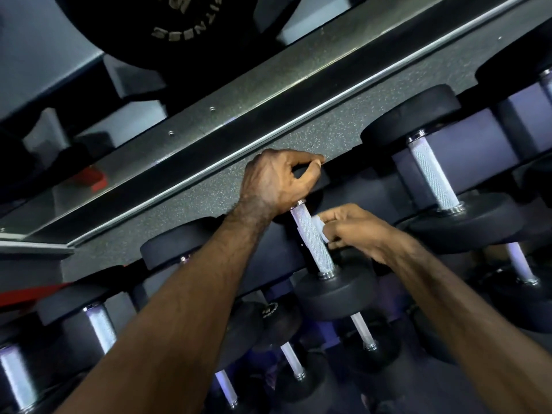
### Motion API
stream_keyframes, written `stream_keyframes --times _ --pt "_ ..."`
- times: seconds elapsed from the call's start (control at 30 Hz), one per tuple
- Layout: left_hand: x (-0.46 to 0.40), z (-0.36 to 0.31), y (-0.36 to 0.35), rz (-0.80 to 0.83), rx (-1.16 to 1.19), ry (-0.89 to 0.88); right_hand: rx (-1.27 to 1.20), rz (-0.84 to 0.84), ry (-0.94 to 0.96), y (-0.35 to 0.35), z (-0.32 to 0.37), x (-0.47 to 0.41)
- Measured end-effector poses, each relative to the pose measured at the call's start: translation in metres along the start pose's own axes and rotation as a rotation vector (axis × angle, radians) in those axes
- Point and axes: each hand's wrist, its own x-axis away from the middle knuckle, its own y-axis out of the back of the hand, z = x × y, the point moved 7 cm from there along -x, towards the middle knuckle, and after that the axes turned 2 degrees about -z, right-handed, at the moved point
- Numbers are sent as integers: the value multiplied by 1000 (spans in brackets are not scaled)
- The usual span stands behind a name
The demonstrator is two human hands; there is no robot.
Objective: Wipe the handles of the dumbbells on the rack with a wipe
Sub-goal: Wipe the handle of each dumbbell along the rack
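Two hands at one dumbbell on the rack, upper tier.

Left hand: grip curled over the far head of the dumbbell, thumb and fingertips pressed to its top edge; forearm runs up from the lower left of the view.

Right hand: grip pinching a small white wipe, folded, held against the right side of the handle at about mid-length.

Handle: knurled metal, bright, tilted, running from the left hand down to the near head, which is black and round.

Neighbouring dumbbells, same tier: one to the right, handle bare and upright-tilted, well apart from both hands; one to the left, partly behind the left forearm; another at the far left edge.

Lower tier: several smaller dumbbells with thin metal handles, dim and partly hidden under the arms.

Above the rack: speckled grey floor, a metal-edged mirror strip, and a black weight plate with raised lettering, cut off by the top of the view.
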Motion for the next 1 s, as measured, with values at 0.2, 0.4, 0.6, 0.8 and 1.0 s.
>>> stream_keyframes --times 0.2,0.4,0.6,0.8,1.0 --pt "-1 1 0 -1 -5 -10 29 15 29 0 -7 3" --pt "1 2 2 -7 2 11 -6 -7 32 -1 -1 -7" --pt "1 3 1 9 26 19 20 -20 24 0 -3 -2" --pt "2 1 2 -8 24 5 -10 0 -22 -8 -8 -9" --pt "1 1 2 -14 31 4 41 29 -35 -11 -11 -8"
